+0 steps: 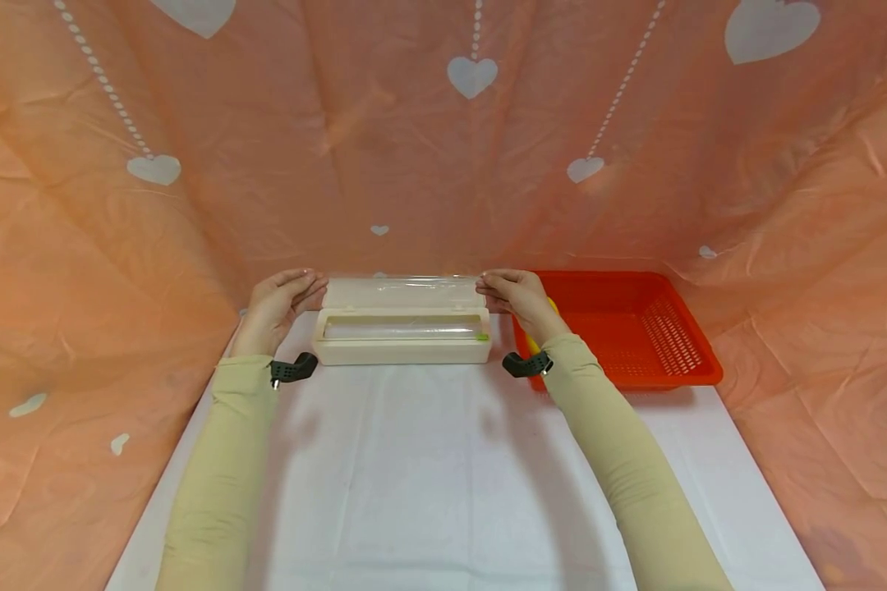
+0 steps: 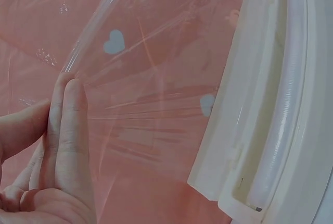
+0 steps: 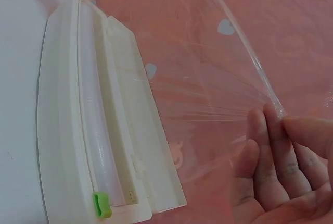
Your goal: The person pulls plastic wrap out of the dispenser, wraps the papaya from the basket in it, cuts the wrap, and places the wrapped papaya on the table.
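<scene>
The left hand (image 1: 281, 302) and right hand (image 1: 519, 297) pinch the clear film (image 2: 140, 86) beyond the dispenser box (image 1: 402, 353), its held edge seemingly parallel to the box.

No text, label, brand, number or sign can be read in any view

Creased khaki long sleeves (image 1: 213, 480), black wrist devices (image 1: 294, 367) (a pair)
</scene>
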A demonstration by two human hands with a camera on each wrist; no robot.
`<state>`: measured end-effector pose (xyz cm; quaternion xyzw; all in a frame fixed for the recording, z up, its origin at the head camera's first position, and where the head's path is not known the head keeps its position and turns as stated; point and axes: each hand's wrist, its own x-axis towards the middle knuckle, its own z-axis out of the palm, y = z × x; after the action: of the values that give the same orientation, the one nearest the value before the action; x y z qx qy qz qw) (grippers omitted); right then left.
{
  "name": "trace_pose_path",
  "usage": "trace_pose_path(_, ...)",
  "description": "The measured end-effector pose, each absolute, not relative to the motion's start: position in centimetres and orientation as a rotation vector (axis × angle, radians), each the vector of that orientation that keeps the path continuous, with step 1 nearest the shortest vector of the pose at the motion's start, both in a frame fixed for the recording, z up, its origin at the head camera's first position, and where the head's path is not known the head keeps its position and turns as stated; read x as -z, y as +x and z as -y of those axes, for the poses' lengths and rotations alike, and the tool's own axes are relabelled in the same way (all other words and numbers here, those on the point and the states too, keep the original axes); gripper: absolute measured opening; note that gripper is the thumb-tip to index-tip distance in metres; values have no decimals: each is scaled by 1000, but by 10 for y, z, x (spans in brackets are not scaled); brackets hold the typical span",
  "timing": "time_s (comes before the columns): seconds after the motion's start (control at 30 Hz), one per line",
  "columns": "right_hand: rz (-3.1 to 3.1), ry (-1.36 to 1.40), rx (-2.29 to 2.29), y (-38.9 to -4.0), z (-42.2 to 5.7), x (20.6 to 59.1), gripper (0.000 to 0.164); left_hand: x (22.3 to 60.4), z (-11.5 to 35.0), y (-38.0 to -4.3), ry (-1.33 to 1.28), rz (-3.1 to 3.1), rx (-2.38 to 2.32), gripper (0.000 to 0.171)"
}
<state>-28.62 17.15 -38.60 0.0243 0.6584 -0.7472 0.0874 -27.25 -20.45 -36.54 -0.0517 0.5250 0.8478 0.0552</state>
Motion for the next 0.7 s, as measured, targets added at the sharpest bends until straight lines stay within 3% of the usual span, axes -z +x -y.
trace_pose_path(0.43,-1983,106,2199,-286,-171,382,29,368,205,-276,-147,-1623,-2566,21)
trace_pose_path(0.7,-1992,91,2188,-286,-171,380,37,368,204,-279,-145,-1697,-2541,27)
